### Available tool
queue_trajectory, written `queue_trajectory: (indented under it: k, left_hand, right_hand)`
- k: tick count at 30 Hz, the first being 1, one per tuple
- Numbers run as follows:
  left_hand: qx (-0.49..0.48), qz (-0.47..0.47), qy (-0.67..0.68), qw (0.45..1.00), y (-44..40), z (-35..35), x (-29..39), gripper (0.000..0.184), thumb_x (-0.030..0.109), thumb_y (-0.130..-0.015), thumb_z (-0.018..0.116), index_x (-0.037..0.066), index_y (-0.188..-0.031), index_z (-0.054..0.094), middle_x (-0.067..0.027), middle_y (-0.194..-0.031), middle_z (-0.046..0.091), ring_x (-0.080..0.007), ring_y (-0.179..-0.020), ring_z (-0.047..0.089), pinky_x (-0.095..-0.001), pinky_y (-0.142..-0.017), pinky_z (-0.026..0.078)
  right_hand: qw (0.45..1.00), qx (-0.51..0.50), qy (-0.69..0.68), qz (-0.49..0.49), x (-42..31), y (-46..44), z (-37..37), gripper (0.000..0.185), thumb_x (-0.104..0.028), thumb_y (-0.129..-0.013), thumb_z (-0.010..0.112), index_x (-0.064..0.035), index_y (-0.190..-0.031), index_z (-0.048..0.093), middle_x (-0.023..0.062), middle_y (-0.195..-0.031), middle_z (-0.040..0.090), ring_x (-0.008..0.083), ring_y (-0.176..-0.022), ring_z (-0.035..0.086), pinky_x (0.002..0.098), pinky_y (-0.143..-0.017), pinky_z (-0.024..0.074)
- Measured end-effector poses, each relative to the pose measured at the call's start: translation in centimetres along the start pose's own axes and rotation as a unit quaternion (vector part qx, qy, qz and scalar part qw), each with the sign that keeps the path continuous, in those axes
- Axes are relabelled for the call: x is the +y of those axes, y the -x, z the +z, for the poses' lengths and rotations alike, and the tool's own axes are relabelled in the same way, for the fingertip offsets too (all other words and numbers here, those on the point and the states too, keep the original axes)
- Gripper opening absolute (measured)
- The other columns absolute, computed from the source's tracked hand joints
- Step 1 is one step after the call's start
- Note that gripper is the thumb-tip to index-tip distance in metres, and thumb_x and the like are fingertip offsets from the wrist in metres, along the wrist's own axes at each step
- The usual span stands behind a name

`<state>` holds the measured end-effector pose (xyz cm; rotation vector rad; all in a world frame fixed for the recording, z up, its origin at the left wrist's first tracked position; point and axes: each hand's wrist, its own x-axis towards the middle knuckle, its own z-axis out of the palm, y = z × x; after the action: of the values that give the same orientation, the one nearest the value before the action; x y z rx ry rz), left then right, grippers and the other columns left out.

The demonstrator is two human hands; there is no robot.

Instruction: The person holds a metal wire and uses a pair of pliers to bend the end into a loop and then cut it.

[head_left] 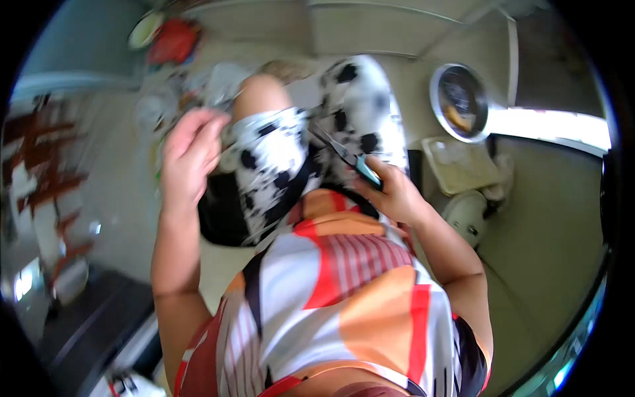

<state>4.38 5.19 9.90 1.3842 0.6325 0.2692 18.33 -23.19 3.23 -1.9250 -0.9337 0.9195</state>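
My right hand (395, 192) is wrapped round the teal-and-black handles of a pair of long-nose pliers (340, 149). The metal jaws point up and left, over the gap between my knees. At the left, beside my bare knee, my left hand (192, 155) is raised with its fingertips pinched together. Motion blurs those fingers, and what they hold, if anything, cannot be made out. Black-and-white patterned fabric (271, 159) covers my thighs, and the jaws are close to it.
A round metal basin (434, 99) with something yellowish inside stands at the right. Below it are a pale tray (456, 178) and a round whitish object (463, 215). A red bag (173, 41) and clear plastic lie at the upper left. Brown wooden furniture (49, 159) is at far left.
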Motion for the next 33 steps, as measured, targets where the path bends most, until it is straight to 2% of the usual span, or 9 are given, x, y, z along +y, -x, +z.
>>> queue_trajectory:
  k: [2, 8, 12, 16, 21, 23, 26, 30, 33]
  left_hand:
    - [0.003, -0.009, -0.010, 1.000, -0.5, -1.2, -1.1, 0.015, 0.010, -0.094, 0.050, 0.001, -0.103, 0.057, 0.0071, -0.060, 0.038, 0.0006, -0.045, 0.027, -0.0173, -0.039, 0.020]
    - [-0.008, -0.025, 0.028, 0.999, -0.3, -1.5, -2.9, 0.015, 0.014, -0.098, 0.043, 0.004, -0.102, 0.052, 0.0072, -0.054, 0.029, 0.0000, -0.040, 0.022, -0.0179, -0.034, 0.017]
    - [-0.055, -0.023, 0.049, 0.997, -2.9, -1.3, -3.4, 0.014, 0.015, -0.098, 0.043, 0.005, -0.100, 0.052, 0.0073, -0.053, 0.028, 0.0000, -0.040, 0.022, -0.0182, -0.034, 0.017]
    - [0.009, -0.021, 0.018, 1.000, -2.4, -1.2, -3.2, 0.012, 0.014, -0.096, 0.046, 0.006, -0.099, 0.054, 0.0070, -0.054, 0.032, -0.0006, -0.040, 0.025, -0.0188, -0.035, 0.019]
    - [0.089, -0.038, -0.010, 0.995, -0.6, -0.2, -6.1, 0.015, 0.012, -0.092, 0.052, 0.005, -0.104, 0.058, 0.0034, -0.065, 0.050, -0.0041, -0.051, 0.042, -0.0210, -0.045, 0.034]
    - [0.017, -0.003, -0.006, 1.000, 0.7, 3.3, -7.5, 0.017, 0.012, -0.091, 0.054, 0.005, -0.105, 0.060, 0.0020, -0.070, 0.058, -0.0056, -0.055, 0.049, -0.0219, -0.050, 0.039]
    - [-0.156, 0.023, 0.064, 0.985, 3.6, 7.9, -7.5, 0.010, 0.011, -0.093, 0.051, 0.003, -0.094, 0.058, 0.0005, -0.079, 0.058, -0.0049, -0.058, 0.048, -0.0193, -0.054, 0.040]
    - [-0.079, 0.019, 0.151, 0.985, 6.4, 6.3, -7.3, 0.011, 0.009, -0.094, 0.050, 0.000, -0.099, 0.054, -0.0039, -0.088, 0.056, -0.0082, -0.068, 0.057, -0.0211, -0.064, 0.047]
    - [-0.014, 0.165, 0.200, 0.966, 7.4, 4.7, -9.8, 0.011, 0.010, -0.095, 0.048, 0.002, -0.102, 0.052, -0.0040, -0.098, 0.050, -0.0094, -0.079, 0.058, -0.0216, -0.066, 0.047]
  right_hand:
    - [0.983, 0.034, -0.139, 0.112, -1.7, 2.4, -2.5, 0.021, -0.010, -0.087, 0.059, -0.0066, -0.108, 0.057, -0.0028, -0.075, 0.055, 0.0062, -0.066, 0.046, 0.0247, -0.059, 0.0412]
    - [0.817, 0.318, -0.480, 0.038, 0.0, 7.2, -12.8, 0.028, -0.013, -0.087, 0.057, 0.0005, -0.111, 0.052, 0.0065, -0.078, 0.058, 0.0142, -0.060, 0.056, 0.0273, -0.057, 0.0482]
    - [0.725, 0.529, -0.426, -0.115, -0.6, 13.3, -21.8, 0.028, -0.016, -0.089, 0.053, 0.0021, -0.109, 0.054, 0.0077, -0.077, 0.060, 0.0179, -0.061, 0.058, 0.0302, -0.053, 0.0487]
    - [0.746, 0.537, -0.371, -0.134, 1.2, 18.6, -28.1, 0.033, -0.017, -0.092, 0.051, 0.0021, -0.119, 0.047, 0.0036, -0.086, 0.053, 0.0140, -0.074, 0.051, 0.0289, -0.068, 0.0464]
    - [0.897, 0.313, -0.307, -0.052, 2.6, 10.5, -22.2, 0.048, -0.025, -0.088, 0.056, 0.0002, -0.127, 0.042, 0.0027, -0.083, 0.052, 0.0109, -0.064, 0.048, 0.0241, -0.056, 0.0422]
    - [0.915, 0.209, -0.343, -0.022, 2.7, 8.4, -14.9, 0.051, -0.026, -0.086, 0.058, -0.0004, -0.126, 0.042, 0.0039, -0.082, 0.053, 0.0112, -0.061, 0.049, 0.0238, -0.052, 0.0416]
    - [0.904, 0.056, -0.416, 0.080, -0.9, 2.4, -4.3, 0.046, -0.019, -0.084, 0.059, 0.0043, -0.120, 0.044, 0.0103, -0.081, 0.058, 0.0188, -0.065, 0.058, 0.0298, -0.057, 0.0482]
    - [0.870, -0.104, -0.470, 0.110, -5.9, -5.5, 2.0, 0.040, -0.010, -0.086, 0.054, 0.0072, -0.121, 0.044, 0.0157, -0.093, 0.060, 0.0253, -0.083, 0.061, 0.0359, -0.078, 0.0484]
    - [0.901, -0.171, -0.394, 0.059, -8.3, -9.4, 4.2, 0.035, -0.011, -0.088, 0.053, 0.0067, -0.118, 0.049, 0.0148, -0.110, 0.057, 0.0228, -0.096, 0.057, 0.0358, -0.088, 0.0437]
